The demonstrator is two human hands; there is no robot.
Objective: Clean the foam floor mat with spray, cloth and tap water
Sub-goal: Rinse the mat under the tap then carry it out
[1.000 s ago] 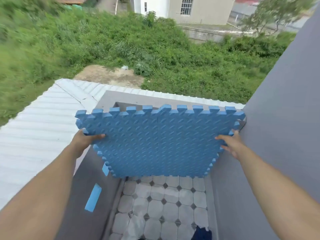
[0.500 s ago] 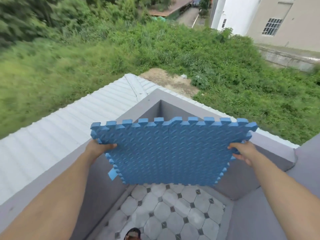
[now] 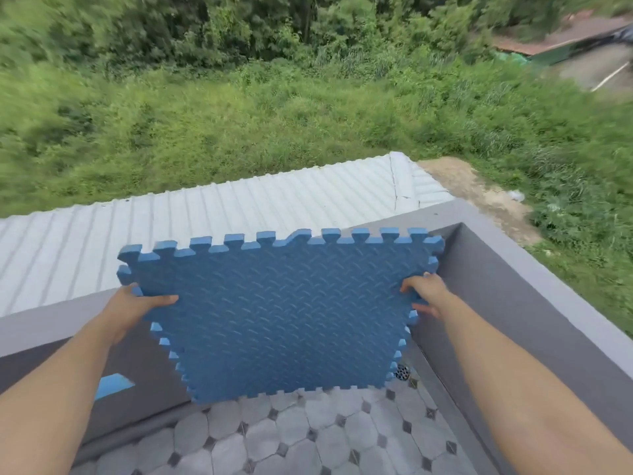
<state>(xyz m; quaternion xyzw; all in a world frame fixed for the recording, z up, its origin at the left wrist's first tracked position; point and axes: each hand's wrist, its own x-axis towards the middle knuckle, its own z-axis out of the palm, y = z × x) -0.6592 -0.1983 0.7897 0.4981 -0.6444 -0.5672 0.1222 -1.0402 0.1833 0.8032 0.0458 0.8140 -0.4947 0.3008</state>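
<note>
A blue foam floor mat (image 3: pixel 281 313) with a diamond-plate texture and jigsaw edges hangs upright in front of me, above the tiled balcony floor. My left hand (image 3: pixel 137 305) grips its left edge, thumb across the front face. My right hand (image 3: pixel 426 296) grips the right edge, fingers curled over the teeth. The mat's top edge reaches about level with the parapet. No spray, cloth or tap is in view.
A grey parapet wall (image 3: pixel 534 286) runs along the left and right and meets in a corner behind the mat. A small blue foam strip (image 3: pixel 114 385) lies on the left ledge. A floor drain (image 3: pixel 402 372) sits in the tiled corner. Beyond lie a corrugated roof (image 3: pixel 239 214) and grass.
My view has swung to the left: the buildings have left the frame and the parapet corner now sits at the right. Both hands still hold the mat upright by its side edges.
</note>
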